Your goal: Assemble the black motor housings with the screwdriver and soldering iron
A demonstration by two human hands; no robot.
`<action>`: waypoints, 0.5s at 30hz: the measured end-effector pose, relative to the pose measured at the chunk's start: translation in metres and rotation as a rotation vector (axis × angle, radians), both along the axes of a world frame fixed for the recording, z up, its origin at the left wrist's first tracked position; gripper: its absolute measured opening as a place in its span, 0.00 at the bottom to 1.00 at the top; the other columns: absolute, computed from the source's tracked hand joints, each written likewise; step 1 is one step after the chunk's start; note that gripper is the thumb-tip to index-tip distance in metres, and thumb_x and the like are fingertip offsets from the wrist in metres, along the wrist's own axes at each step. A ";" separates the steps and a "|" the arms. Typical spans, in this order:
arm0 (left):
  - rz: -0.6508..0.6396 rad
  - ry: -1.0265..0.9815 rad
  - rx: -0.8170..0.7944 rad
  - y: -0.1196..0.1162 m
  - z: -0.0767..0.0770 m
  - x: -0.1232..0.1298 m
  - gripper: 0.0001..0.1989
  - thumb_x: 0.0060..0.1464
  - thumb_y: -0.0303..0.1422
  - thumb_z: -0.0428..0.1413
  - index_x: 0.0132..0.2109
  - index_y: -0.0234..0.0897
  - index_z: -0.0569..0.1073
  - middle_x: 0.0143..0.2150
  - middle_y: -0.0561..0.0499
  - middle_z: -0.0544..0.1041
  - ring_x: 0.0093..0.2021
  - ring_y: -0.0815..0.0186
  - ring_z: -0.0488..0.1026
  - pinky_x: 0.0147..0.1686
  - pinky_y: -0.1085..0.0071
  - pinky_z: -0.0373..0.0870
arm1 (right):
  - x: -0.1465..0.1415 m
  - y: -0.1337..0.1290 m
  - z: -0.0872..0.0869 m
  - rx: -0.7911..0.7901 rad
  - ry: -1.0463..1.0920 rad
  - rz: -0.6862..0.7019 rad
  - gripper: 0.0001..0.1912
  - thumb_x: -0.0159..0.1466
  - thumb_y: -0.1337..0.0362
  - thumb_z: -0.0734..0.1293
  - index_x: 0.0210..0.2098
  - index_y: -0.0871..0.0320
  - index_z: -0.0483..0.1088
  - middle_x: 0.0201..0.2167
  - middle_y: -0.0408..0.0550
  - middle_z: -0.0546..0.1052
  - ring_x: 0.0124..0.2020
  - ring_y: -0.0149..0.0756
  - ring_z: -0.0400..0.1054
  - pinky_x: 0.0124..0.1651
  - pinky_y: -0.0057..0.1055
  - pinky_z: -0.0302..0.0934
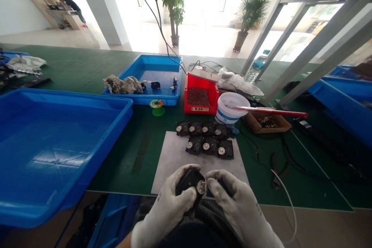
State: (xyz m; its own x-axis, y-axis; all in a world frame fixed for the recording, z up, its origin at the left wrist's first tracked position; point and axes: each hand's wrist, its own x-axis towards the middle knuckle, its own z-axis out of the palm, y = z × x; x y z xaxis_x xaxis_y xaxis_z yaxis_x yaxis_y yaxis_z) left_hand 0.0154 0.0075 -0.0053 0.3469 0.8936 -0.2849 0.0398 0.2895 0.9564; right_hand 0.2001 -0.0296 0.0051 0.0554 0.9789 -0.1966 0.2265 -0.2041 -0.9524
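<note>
My left hand [171, 197], in a white glove, is closed around a black plastic housing [186, 182] with a round silvery metal disc [201, 186] on its right side. My gloved right hand [229, 190] is at that disc, thumb and index finger pinched together at its edge. Whatever lies in that pinch is too small to make out. Both hands are over the near edge of a white sheet [171, 155]. Farther up stand two rows of similar black housings [209, 145], each with a silvery disc.
A big blue tray [116, 104] is at left, another blue tray [142, 100] behind. A green solder spool [157, 108], red bin [201, 109] of small parts, white bucket [229, 114] with a red-handled tool and cardboard box [267, 127] line the back. Pliers [277, 174] lie right.
</note>
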 end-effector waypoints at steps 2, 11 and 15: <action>0.002 0.010 -0.006 0.001 0.001 0.000 0.25 0.48 0.36 0.60 0.55 0.35 0.77 0.48 0.44 0.83 0.48 0.50 0.78 0.47 0.63 0.76 | 0.000 0.000 0.000 0.003 0.003 0.004 0.15 0.71 0.51 0.67 0.41 0.55 0.79 0.35 0.47 0.84 0.36 0.38 0.78 0.40 0.25 0.70; -0.033 0.018 0.023 0.003 -0.005 -0.001 0.26 0.49 0.35 0.58 0.56 0.35 0.76 0.50 0.43 0.83 0.51 0.49 0.78 0.50 0.62 0.75 | 0.001 0.002 -0.001 -0.024 0.021 -0.003 0.16 0.68 0.49 0.69 0.40 0.55 0.79 0.35 0.48 0.83 0.35 0.39 0.78 0.40 0.27 0.71; -0.050 0.026 0.013 0.003 -0.002 0.000 0.26 0.49 0.36 0.59 0.56 0.34 0.76 0.48 0.44 0.83 0.49 0.50 0.78 0.48 0.63 0.75 | -0.002 0.002 0.000 -0.026 0.069 -0.046 0.19 0.66 0.46 0.71 0.38 0.56 0.79 0.32 0.48 0.82 0.34 0.39 0.77 0.39 0.29 0.70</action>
